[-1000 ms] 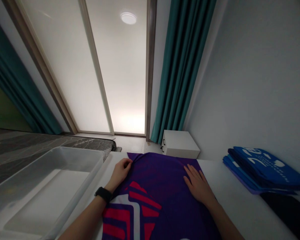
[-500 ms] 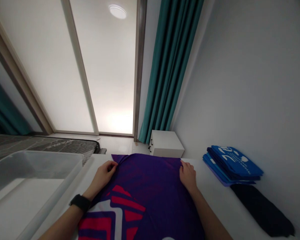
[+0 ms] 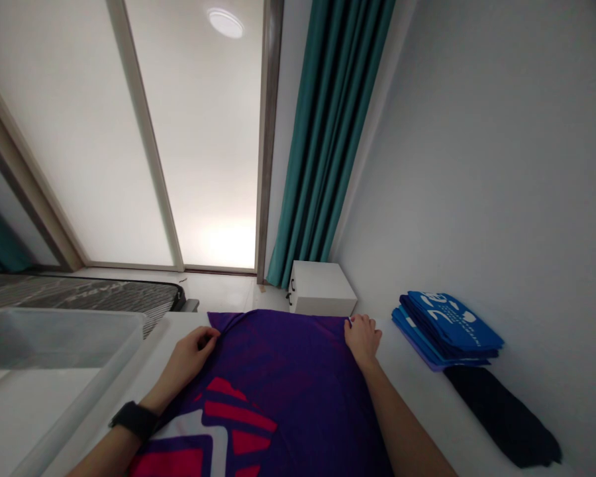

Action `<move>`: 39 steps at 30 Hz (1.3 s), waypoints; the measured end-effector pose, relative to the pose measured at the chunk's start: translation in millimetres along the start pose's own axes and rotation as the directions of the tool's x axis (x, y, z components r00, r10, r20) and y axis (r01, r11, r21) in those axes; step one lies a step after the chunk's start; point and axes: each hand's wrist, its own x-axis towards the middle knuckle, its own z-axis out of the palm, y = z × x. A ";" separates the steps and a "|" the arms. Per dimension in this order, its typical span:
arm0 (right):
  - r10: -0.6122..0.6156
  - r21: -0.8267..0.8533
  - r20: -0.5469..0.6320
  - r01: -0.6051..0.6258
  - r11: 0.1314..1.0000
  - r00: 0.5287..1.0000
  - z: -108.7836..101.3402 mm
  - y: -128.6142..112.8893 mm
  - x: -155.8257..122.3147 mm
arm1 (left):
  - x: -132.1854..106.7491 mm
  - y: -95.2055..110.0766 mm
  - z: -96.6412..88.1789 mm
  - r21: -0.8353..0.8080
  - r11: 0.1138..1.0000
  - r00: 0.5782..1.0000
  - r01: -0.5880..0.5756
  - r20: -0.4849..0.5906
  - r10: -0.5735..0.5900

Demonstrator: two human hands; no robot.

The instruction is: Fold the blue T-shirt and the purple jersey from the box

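A purple shirt (image 3: 298, 371) with a bold pink and white print is spread over the white table in front of me. My left hand (image 3: 195, 351) is closed in a pinch at its left edge, just below the far left corner, where the cloth rises in a small fold. My right hand (image 3: 363, 338) grips the far right corner, fingers curled over the edge. The shirt's near end runs out of the bottom of the view. A dark watch (image 3: 135, 420) is on my left wrist.
A clear plastic bin (image 3: 87, 397) stands to the left. Folded blue clothes (image 3: 449, 328) are stacked at the right by the wall, beside a dark folded cloth (image 3: 504, 414). Beyond the white table (image 3: 412, 404) are a white cabinet (image 3: 322, 285) and a mattress (image 3: 89, 291).
The camera view has turned slightly right, so everything sits a little further left. Both hands remain at the same places on the shirt; its cloth has barely shifted.
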 end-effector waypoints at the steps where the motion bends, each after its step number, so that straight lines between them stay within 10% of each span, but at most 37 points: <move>1: -0.001 0.010 -0.004 0.001 1.000 1.000 0.6 -0.4 -0.5 | 0.1 0.5 -0.2 -0.003 1.000 1.000 0.002 0.004 -0.002; 20: -0.142 0.568 -0.117 0.184 0.802 0.983 -32.9 11.0 -17.5 | -0.5 -2.9 0.8 0.023 0.999 1.000 -0.023 -0.019 0.023; 28: -0.404 0.487 -0.020 0.362 0.795 0.914 -29.7 33.5 -73.3 | -0.7 -3.3 1.7 0.036 0.999 0.999 -0.033 -0.023 0.033; 39: -0.360 0.482 -0.127 0.375 0.792 0.924 -12.0 54.5 -66.7 | -10.6 -4.0 -28.0 -0.050 0.999 0.985 -0.001 -0.173 -0.008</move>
